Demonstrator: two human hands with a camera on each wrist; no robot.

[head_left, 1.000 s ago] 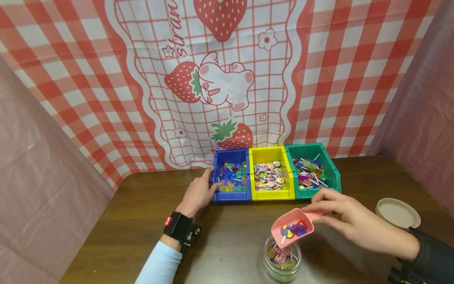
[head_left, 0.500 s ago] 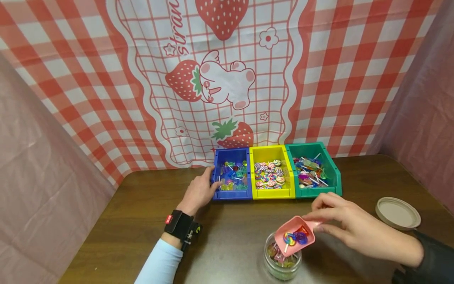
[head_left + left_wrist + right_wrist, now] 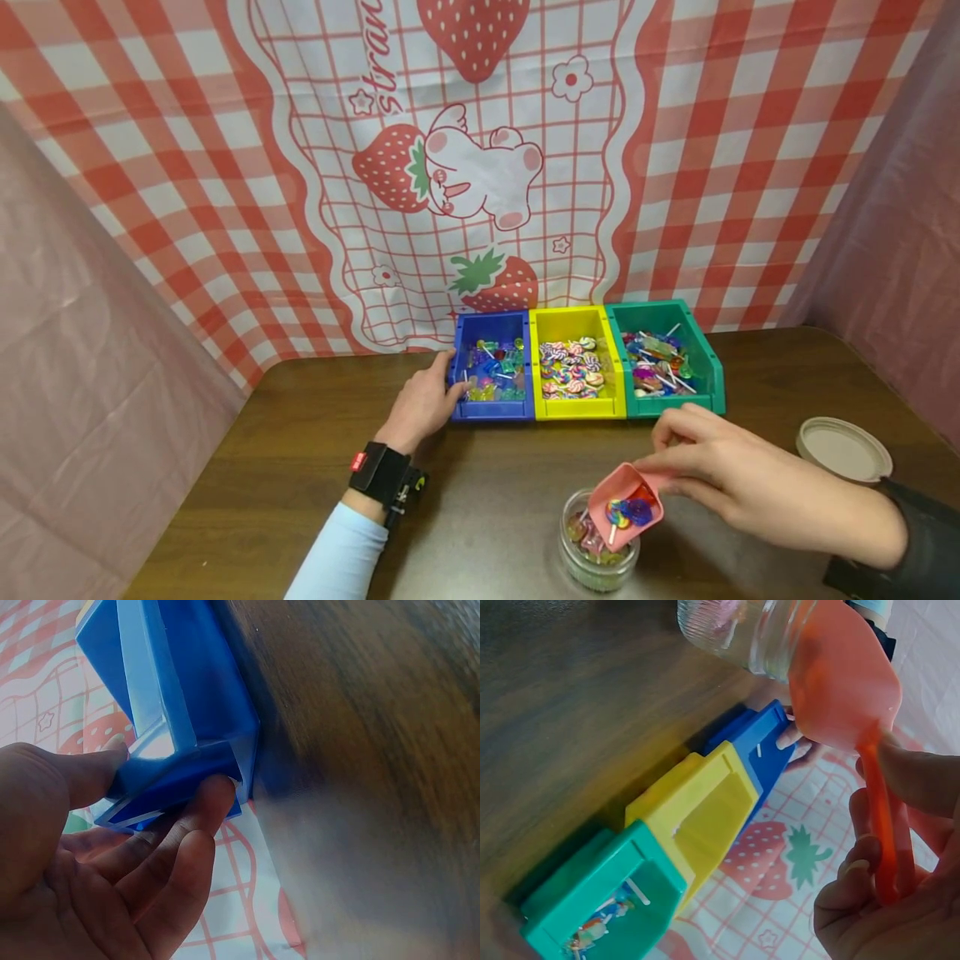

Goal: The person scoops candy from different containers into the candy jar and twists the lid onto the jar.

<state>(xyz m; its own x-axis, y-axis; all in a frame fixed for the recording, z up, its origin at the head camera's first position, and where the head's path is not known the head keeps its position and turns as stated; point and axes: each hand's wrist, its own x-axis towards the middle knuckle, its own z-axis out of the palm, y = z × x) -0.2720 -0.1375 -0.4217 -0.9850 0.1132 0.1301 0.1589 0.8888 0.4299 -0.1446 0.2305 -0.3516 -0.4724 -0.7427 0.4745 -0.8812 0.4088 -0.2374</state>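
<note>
My right hand [image 3: 757, 483] holds a pink scoop [image 3: 611, 487] by its handle. In the scoop lie a rainbow swirl lollipop [image 3: 615, 517], a purple swirl piece and a red piece. The scoop tilts over the mouth of a glass jar [image 3: 596, 575], which has wrapped-looking candies inside. Seen from the right wrist, the scoop's underside [image 3: 840, 675] overlaps the jar's rim. My left hand [image 3: 420, 408] grips the left wall of a blue bin [image 3: 491, 411], thumb at the top edge and fingers [image 3: 191, 862] along the outside.
Beside the blue bin stand a yellow bin [image 3: 579, 408] of swirl lollipops and a green bin [image 3: 712, 400] of mixed candies. A beige lid [image 3: 843, 450] lies at the right of the wooden table [image 3: 300, 467]. A strawberry-print cloth [image 3: 480, 167] hangs behind the bins.
The scoop has moved down and slightly right, its front tipping lower over the jar. The candies stay in it. My left hand keeps its grip on the blue bin.
</note>
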